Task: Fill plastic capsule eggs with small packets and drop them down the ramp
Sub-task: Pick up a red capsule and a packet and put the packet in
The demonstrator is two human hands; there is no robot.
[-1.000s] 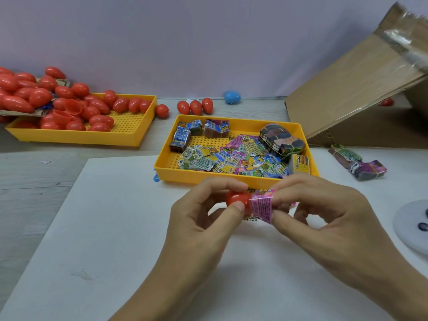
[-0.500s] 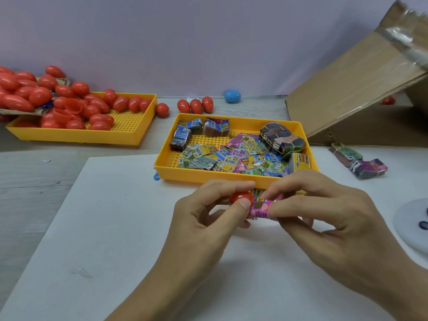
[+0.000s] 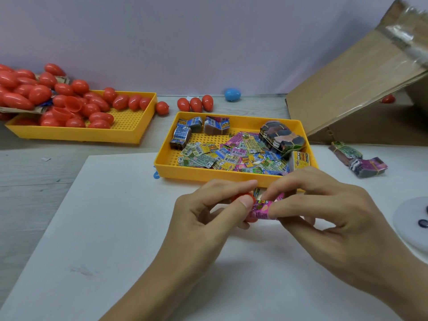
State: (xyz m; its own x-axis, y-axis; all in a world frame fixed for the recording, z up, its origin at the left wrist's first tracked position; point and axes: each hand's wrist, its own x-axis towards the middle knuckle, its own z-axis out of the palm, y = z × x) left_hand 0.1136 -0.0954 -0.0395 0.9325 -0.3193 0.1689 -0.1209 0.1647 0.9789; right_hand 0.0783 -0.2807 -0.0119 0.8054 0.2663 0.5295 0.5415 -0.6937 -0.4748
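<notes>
My left hand [image 3: 203, 218] pinches a red capsule egg half [image 3: 251, 219], mostly hidden under its thumb and fingers, just in front of the packet tray. My right hand [image 3: 324, 214] pinches a pink packet [image 3: 260, 210] whose end lies against the egg half's opening. The yellow packet tray [image 3: 162, 163] behind the hands holds several loose and bundled packets. A second yellow tray [image 3: 139, 133] at the left carries a heap of red capsule eggs [image 3: 69, 107]. The cardboard ramp [image 3: 347, 93] slopes up at the right.
Three red eggs [image 3: 195, 104] and a blue egg [image 3: 232, 94] lie by the back wall. Two packet bundles [image 3: 356, 158] sit right of the packet tray. A white round object [image 3: 407, 225] is at the right edge. A white sheet [image 3: 115, 228] covers the table under my hands.
My right hand has turned and pushed the pink packet further against the egg half; less of the packet shows now. Both hands stay in the same spot.
</notes>
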